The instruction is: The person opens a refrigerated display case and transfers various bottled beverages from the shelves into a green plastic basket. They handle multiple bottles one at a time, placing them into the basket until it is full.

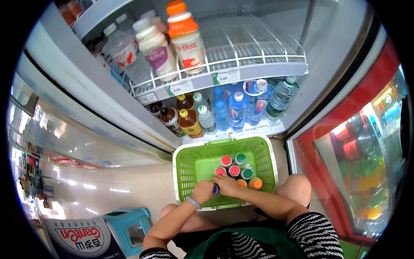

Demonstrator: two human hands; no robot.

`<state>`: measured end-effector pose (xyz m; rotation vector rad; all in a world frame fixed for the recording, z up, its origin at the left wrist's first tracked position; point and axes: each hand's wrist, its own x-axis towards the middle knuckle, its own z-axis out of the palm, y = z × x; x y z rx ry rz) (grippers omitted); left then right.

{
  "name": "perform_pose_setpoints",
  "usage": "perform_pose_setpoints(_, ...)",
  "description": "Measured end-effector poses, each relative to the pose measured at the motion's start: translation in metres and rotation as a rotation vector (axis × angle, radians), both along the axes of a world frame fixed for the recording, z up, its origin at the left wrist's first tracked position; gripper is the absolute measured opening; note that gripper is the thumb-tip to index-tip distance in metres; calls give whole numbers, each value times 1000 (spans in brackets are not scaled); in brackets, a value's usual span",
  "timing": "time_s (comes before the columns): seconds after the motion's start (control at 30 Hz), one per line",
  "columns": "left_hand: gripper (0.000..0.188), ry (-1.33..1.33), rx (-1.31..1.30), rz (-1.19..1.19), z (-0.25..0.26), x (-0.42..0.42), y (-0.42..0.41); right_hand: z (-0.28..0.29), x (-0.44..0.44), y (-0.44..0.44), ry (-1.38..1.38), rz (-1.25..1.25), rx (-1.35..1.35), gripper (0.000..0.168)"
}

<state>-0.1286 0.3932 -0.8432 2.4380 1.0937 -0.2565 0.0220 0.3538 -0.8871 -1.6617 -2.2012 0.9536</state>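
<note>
A green plastic basket (pixel 270 155) with a white rim stands between my knees. Inside it, several bottles with red caps (pixel 234 170), green caps (pixel 240 158) and orange caps (pixel 256 183) are grouped toward the right. My left hand (pixel 203 192), with a pale band at the wrist, is closed around a bottle with a dark blue cap (pixel 215 189) near the basket's front. Right beside it is my right hand (pixel 226 185), its fingers reaching over the bottles next to a red cap (pixel 220 171). What the right fingers grip is hidden.
An upright cooler holds water bottles (pixel 237 111) and brown tea bottles (pixel 190 123) below a wire shelf (pixel 252 60) with milk-drink bottles (pixel 186 42). A red-framed door (pixel 313 168) stands right. Behind left are a blue stool (pixel 127 226) and a Ganten carton (pixel 81 238).
</note>
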Motion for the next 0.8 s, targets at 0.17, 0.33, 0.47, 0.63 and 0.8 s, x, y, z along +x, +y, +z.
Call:
perform_pose_setpoints(0.17,29,-69,6,33,97,-8,10,39,14,18,503,144,-306,88)
perform_pose_setpoints(0.33,29,-315,141,-39,197,-6,37,95,19,28,724,111,-177,92)
perform_pose_setpoints(0.47,33,-637,132,34,256,10,61,177,48,43,798,-69,-161,86)
perform_pose_setpoints(0.63,36,-1150,-300,245,257,38,102,255,86,64,957,-240,31,70)
perform_pose_setpoints(0.8,42,-1139,-206,198,251,65,98,297,110,75,1199,-420,102,58)
